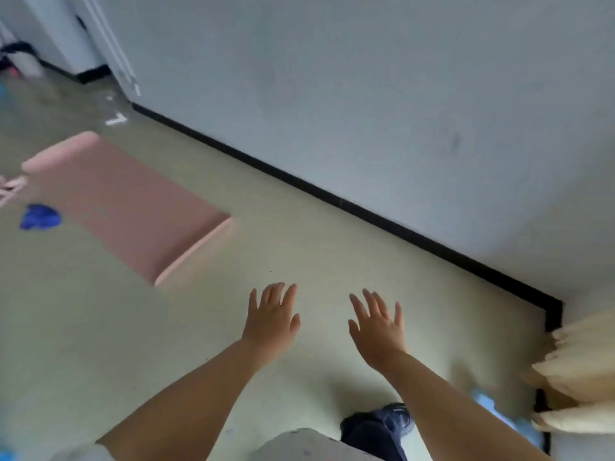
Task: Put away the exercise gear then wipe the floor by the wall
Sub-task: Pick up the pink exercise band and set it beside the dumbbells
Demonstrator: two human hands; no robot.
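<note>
A pink exercise mat (123, 204) lies flat on the pale floor (299, 254) at the left, its near end toward me and its far end rolled up slightly. A crumpled blue cloth (40, 217) rests beside the mat's left edge. Pink-and-white straps (11, 188) show at the left border. My left hand (271, 319) and my right hand (377, 326) are stretched out in front of me over bare floor, fingers spread, holding nothing. Both hands are well to the right of the mat.
A white wall (399, 94) with a black baseboard (332, 194) runs diagonally from upper left to a corner at the right. Cream curtain folds (579, 377) hang at the right edge. My dark shoe (382, 424) is below. A bin or bag (20, 58) stands far left.
</note>
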